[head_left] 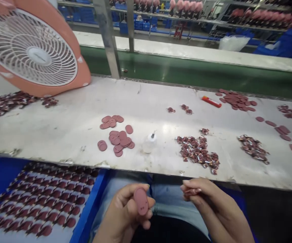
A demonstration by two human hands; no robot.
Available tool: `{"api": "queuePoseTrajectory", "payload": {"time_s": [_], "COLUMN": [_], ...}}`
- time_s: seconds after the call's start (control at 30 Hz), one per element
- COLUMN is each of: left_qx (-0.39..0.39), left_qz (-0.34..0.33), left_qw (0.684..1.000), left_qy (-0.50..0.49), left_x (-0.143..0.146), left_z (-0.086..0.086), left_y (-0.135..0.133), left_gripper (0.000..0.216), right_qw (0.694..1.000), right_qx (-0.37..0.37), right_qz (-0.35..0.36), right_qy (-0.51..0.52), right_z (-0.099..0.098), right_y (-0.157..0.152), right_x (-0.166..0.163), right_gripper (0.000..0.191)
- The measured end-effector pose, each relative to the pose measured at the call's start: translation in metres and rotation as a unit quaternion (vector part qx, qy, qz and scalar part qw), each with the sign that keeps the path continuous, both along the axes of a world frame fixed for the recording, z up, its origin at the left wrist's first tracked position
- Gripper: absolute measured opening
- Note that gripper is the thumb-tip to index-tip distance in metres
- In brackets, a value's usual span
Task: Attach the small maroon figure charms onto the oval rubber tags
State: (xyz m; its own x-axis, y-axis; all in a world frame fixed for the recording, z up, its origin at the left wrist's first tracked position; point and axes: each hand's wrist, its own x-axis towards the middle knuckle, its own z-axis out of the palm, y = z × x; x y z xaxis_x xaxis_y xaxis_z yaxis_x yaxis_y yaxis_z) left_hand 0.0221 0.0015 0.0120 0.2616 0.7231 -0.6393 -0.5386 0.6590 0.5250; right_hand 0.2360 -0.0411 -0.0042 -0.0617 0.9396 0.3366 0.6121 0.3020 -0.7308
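Observation:
Between its thumb and fingers my left hand [127, 209] holds a flat maroon oval disc [141, 201] with small holes near its lower end. Over my lap to the right, my right hand [209, 199] pinches a small reddish-brown bundle [192, 191], perhaps wires; its details are too small to tell. On the bench just beyond it lies a heap of similar bundles [196, 152]. Loose maroon ovals [120, 140] are grouped on the bench past my left hand. A small clear bottle with a dark thin tip [149, 143] stands between the two groups.
An orange fan [39, 55] stands at the left. Below the bench edge, a blue tray [85, 209] contains rows of maroon discs. A red tube [211, 102] lies near more ovals [237, 100] at the back right. Behind the metal bench [85, 101] runs a green conveyor belt [161, 67].

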Motion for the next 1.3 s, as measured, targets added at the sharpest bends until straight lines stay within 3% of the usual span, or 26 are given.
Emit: {"api": "queuePoseTrajectory", "payload": {"time_s": [0.17,0.53,0.83,1.3], "left_qx": [0.012,0.027,0.037,0.012], "left_qz": [-0.027,-0.050,-0.061,-0.051], "left_qw": [0.999,0.997,0.995,0.996], "left_qy": [-0.029,-0.052,-0.076,-0.067], "left_x": [-0.008,-0.022,-0.025,-0.027], "left_z": [-0.008,-0.012,-0.024,-0.027], "left_y": [-0.005,-0.005,-0.009,-0.009], "left_gripper": [0.039,0.035,0.032,0.039], "right_qw": [0.967,0.951,0.956,0.947], "right_qx": [-0.114,-0.177,-0.167,-0.129], "right_qz": [0.174,0.228,0.238,0.293], "right_qy": [0.147,0.108,0.046,-0.026], "right_z": [0.030,0.047,0.053,0.062], "right_y": [0.021,0.052,0.055,0.061], "right_x": [-0.036,-0.056,-0.054,-0.056], "right_gripper": [0.041,0.024,0.024,0.016]}}
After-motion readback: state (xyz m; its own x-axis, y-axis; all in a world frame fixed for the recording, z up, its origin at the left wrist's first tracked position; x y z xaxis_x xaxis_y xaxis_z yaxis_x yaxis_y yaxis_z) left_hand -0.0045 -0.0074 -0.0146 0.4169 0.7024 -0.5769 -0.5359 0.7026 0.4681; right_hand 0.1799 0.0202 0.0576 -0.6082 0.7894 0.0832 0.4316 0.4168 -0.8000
